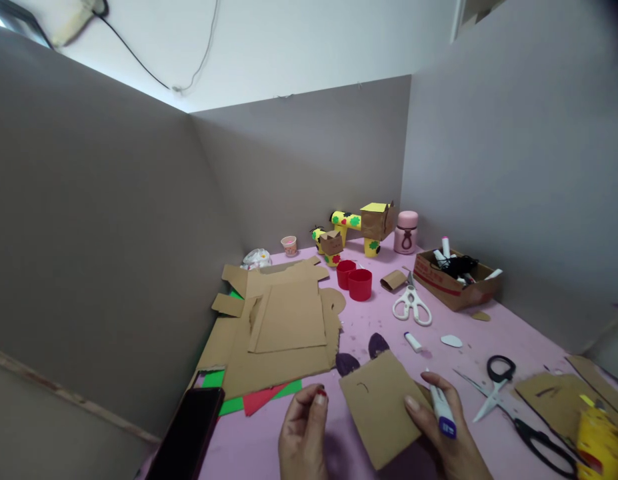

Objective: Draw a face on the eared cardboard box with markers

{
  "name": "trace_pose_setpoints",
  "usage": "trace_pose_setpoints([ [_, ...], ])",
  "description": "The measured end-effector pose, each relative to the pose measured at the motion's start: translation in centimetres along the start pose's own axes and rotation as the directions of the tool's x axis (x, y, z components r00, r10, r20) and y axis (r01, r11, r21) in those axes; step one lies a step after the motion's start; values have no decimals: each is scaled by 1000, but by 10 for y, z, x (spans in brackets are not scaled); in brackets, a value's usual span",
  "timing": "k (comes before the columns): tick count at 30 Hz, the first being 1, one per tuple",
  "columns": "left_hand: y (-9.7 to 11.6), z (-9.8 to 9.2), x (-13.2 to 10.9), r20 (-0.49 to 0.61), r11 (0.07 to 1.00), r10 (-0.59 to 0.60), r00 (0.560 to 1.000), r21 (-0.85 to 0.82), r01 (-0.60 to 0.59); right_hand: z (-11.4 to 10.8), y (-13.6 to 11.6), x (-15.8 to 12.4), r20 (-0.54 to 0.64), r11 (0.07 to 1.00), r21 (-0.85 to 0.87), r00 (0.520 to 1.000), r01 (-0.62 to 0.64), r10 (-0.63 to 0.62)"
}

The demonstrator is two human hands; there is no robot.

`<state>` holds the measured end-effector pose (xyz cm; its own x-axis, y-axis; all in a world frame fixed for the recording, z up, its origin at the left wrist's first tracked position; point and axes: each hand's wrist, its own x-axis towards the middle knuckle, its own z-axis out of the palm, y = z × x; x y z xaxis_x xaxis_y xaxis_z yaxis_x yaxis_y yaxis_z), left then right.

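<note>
My right hand (446,433) is closed round a white marker with a purple end (443,413), its thumb pressing on the right edge of a small square of brown cardboard (379,407) that lies on the pink table (269,447). Two dark purple ear shapes (361,355) stick out from the cardboard's far edge. A small curved pen mark shows on the cardboard. My left hand (303,433) hovers just left of the cardboard, fingers curled with the thumb raised, holding nothing that I can see.
A pile of cut cardboard (283,320) over green and red paper lies at left, a black phone (189,433) near the front. Two red cups (355,280), white scissors (413,305), black scissors (519,407), a box of supplies (459,277) and yellow tube crafts (359,227) stand beyond.
</note>
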<state>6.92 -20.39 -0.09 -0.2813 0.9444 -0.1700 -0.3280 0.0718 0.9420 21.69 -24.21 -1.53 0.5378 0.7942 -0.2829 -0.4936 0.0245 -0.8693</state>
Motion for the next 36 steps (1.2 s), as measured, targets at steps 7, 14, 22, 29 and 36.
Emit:
trace_pose_setpoints([
  [7,39,7,-3,365,903,110,925,352,-246,-5,3,6,-1,999,-47,1000,27,-27],
  [14,57,20,-6,493,710,98,864,574,-408,-6,8,7,25,994,-94,998,55,-53],
  [22,48,20,-2,561,582,77,824,646,-494,-6,11,6,34,989,-116,996,88,-84],
  [29,45,18,-1,556,511,98,825,683,-521,-6,10,6,28,993,-95,998,66,-64],
  [36,46,18,-1,594,442,80,801,699,-562,-5,9,5,24,994,-90,998,63,-61],
])
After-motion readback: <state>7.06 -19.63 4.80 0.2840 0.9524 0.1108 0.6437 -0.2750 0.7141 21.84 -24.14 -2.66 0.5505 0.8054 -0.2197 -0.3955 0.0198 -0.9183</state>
